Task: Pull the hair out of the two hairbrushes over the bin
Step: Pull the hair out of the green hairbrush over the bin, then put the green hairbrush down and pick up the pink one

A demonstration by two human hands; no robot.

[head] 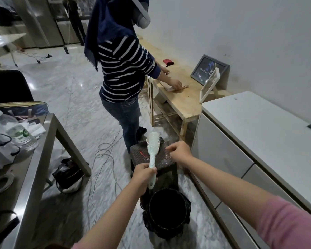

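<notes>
A white cabinet (258, 133) runs along the right wall, a grey tabletop (43, 141) crowded with bags and a water bottle (21, 135) sits at the left, and farther off a second person in a striped top (122, 69) works at a wooden bench (180, 99). Near the middle of the floor stands a dark woven stool (151, 159), and just nearer than it, low in view, a black lined bin (167, 211).

The pale green round hairbrush (153, 148) is held upright above the stool, its head beyond the bin rather than over the opening. The left hand (144, 174) is closed round the handle. The right hand (180, 151) hovers just right of the bristles with fingers curled towards a pinch; whether it holds any strands is too fine to tell. A small red item (144, 155) lies on the stool; a second brush is not clearly visible.

To do this step well, I would bring the brush head nearer, directly above the bin mouth, before letting anything fall. Keep the handle grip firm, rake the pinching fingers from the bristle roots outward along the rows, and turn the round head to reach every side. Loose hair is light and may drift onto the stool or floor, so release it low.
</notes>
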